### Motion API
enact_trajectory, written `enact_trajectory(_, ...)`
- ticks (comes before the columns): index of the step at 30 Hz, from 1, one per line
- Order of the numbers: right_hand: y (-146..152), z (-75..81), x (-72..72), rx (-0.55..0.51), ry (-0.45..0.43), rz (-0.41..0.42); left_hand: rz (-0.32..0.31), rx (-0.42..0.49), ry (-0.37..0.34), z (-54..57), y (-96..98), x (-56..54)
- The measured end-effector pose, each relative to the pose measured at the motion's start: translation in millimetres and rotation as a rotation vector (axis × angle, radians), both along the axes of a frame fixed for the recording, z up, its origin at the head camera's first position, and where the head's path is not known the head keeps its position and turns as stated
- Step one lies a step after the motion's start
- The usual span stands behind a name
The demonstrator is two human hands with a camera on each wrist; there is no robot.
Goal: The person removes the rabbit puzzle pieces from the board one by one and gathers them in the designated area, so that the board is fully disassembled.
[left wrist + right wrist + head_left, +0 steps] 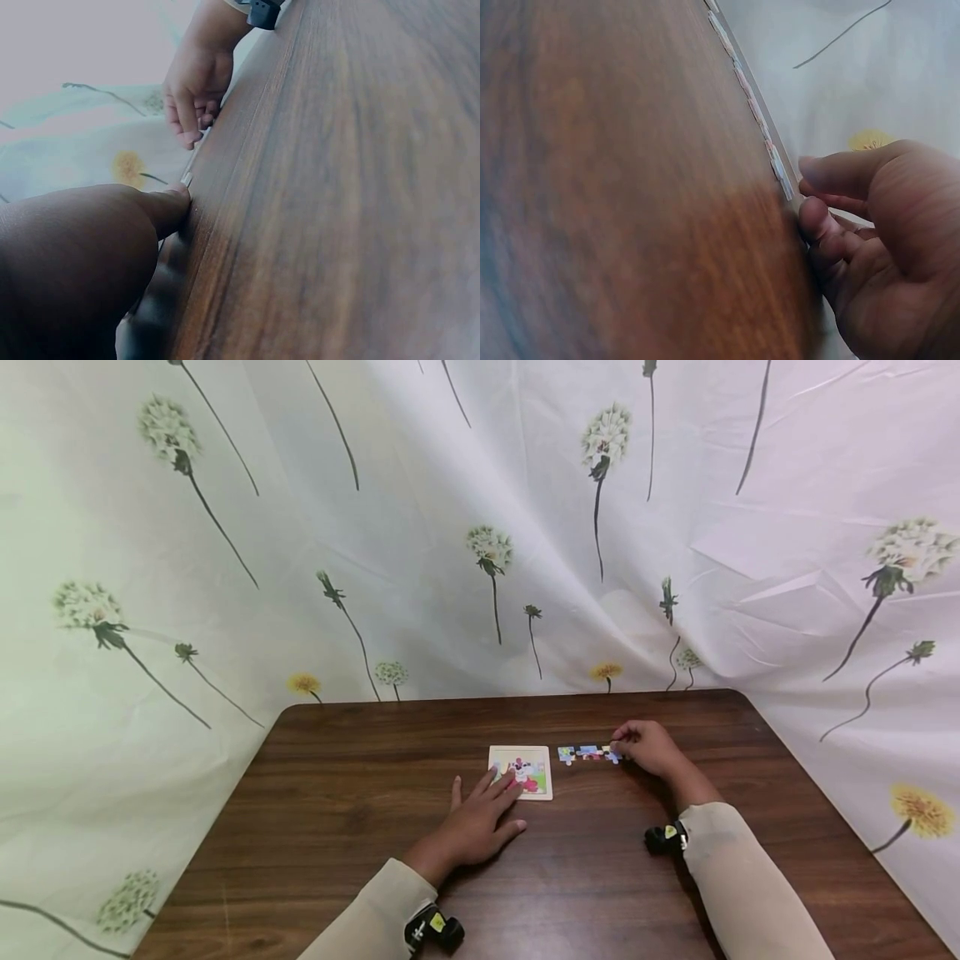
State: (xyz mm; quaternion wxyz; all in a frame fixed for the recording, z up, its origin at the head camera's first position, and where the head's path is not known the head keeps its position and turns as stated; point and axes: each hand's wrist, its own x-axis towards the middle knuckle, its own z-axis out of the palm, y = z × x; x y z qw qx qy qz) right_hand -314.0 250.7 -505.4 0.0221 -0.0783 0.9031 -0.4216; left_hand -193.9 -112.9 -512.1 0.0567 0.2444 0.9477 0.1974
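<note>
Puzzle tray (pixel 520 749), square, pale-rimmed: flat on the brown table (pixel 337 793), toward its far side, just left of the loose pieces. Contents: picture section (pixel 534 770) with a white figure, red and green areas; joined pieces, by the look of it. Far strip inside the rim appears pale and bare; near left part covered by fingers.

Loose pieces (pixel 590 752), blue, yellow and red: laid in a left-to-right row outside the tray, near its right side.

Left hand (pixel 477 827): released, fingers spread and straight, fingertips resting over the tray's near left part.

Right hand (pixel 652 750): fingers bent, thumb and fingertips at the row's right end; whether a piece is gripped, cannot tell.

Progress, as judged: larger part of the picture in place; outstanding, the row, not yet in the tray. Exact piece count too small to tell.

Backdrop: white cloth (pixel 420 568), dandelion print, beyond the table's far edge.
</note>
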Motion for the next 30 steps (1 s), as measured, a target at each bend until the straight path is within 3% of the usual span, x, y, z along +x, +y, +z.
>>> enact_trajectory(13,-7,13.4,1.6,-0.054,0.053,-0.002,-0.007,-0.035,-0.005,4.6,0.7,5.5)
enact_trajectory(21,-19,20.2,1.7,0.001,0.149,0.040,-0.011,-0.030,-0.001,4.1,0.4,7.1)
enact_trajectory(30,-44,20.7,-1.6,-0.019,0.152,0.101,0.003,-0.086,-0.056,7.9,5.2,14.3)
